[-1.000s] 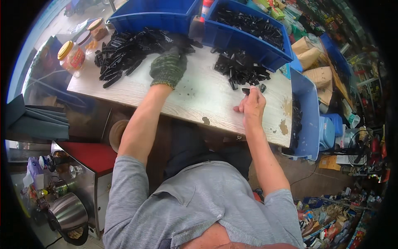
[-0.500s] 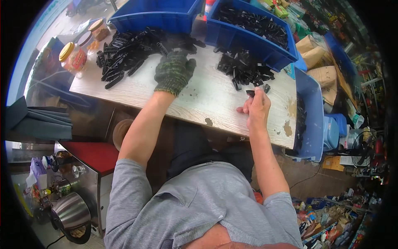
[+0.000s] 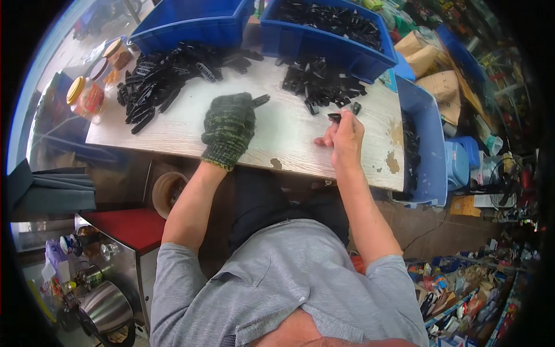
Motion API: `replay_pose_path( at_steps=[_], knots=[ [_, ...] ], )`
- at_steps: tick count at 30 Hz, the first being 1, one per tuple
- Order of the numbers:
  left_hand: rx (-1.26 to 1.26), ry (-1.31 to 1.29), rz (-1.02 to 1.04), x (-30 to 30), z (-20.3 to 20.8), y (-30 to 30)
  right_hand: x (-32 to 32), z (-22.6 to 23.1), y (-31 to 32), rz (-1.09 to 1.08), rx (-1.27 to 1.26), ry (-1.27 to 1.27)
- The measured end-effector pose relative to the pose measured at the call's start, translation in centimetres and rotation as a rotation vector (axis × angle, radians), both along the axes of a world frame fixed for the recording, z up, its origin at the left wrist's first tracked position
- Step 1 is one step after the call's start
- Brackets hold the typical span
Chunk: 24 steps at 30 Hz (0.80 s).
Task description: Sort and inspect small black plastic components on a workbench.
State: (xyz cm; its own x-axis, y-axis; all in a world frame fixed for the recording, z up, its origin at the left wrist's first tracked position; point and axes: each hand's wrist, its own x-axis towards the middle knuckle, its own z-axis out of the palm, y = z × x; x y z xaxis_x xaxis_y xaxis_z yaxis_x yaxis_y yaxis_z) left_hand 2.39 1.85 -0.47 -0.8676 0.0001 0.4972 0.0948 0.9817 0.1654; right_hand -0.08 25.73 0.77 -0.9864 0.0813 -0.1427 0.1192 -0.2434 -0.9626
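The gloved left hand is gripping a long black plastic piece above the pale wooden worktop, beside the left pile of black parts. The bare right hand is pinching a small black clip near the right pile, below a blue bin

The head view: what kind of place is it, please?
Probably a small workshop or parts-sorting bench. A worn wooden table carries heaps of black plastic parts, blue bins hold more, and the gloved left hand holds one part while the bare right hand pinches another.
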Motion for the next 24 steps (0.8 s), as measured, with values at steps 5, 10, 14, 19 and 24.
replay_pose_path(
  at_steps=[5,10,14,19,24],
  knots=[
    [0.630,-0.009,-0.282,1.7,-0.3,5.9,0.1,0.3,0.1,-0.028,-0.069,-0.024],
    [0.819,-0.046,-0.492,1.2,-1.1,9.9,0.9,1.3,-0.7,-0.169,0.065,-0.032],
    [0.930,-0.090,-0.471,1.0,-1.3,10.6,1.0,0.7,0.0,-0.094,0.016,-0.017],
    [1.038,-0.039,-0.405,0.8,-1.0,11.8,0.7,-0.4,0.5,-0.052,0.114,0.053],
    [1.077,-0.222,-0.385,1.5,0.9,13.1,0.4,-0.9,0.8,-0.075,0.205,0.185]
  ],
)
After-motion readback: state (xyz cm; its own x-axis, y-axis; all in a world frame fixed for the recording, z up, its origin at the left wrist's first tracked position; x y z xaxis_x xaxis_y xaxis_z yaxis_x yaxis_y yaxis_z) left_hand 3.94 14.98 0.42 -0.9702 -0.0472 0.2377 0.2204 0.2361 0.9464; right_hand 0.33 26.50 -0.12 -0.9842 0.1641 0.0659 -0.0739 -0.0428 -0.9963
